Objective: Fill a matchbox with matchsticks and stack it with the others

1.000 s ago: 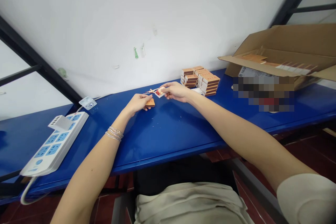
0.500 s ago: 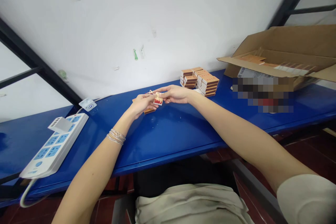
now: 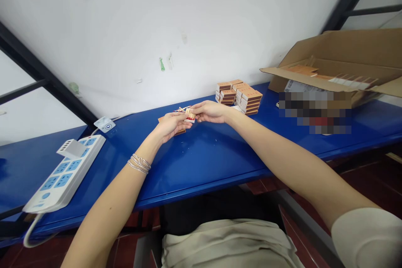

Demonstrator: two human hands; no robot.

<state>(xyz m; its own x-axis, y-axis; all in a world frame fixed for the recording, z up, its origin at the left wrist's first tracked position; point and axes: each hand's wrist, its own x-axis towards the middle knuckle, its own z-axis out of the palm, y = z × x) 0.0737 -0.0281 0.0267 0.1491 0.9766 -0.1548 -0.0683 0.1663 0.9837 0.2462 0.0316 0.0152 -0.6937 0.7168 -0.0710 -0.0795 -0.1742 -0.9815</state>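
Observation:
My left hand [image 3: 169,126] is closed on a small white matchbox tray [image 3: 190,121], held just above the table. Matches [image 3: 190,113] with red heads stand slanted in the tray and partly stick out over its rim. From the right, my right hand [image 3: 212,112] pinches at these matches with thumb and fingers, touching the tray's side. Loose matches [image 3: 182,109] lie behind my left fingers. An orange-brown matchbox [image 3: 180,132] shows beneath my left hand, mostly covered by it.
Stacked matchboxes [image 3: 249,97] stand against the wall. To the right is an open cardboard box [image 3: 354,56] with more matchboxes inside, beside a pixelated patch. A white power strip [image 3: 67,176] lies at the left of the blue table [image 3: 201,163], with a small white device [image 3: 105,124] behind it.
My right index finger has drawn back from behind the tray to its matches. The matches have shifted from lying with heads toward me to slanting upward. The tray has tilted slightly.

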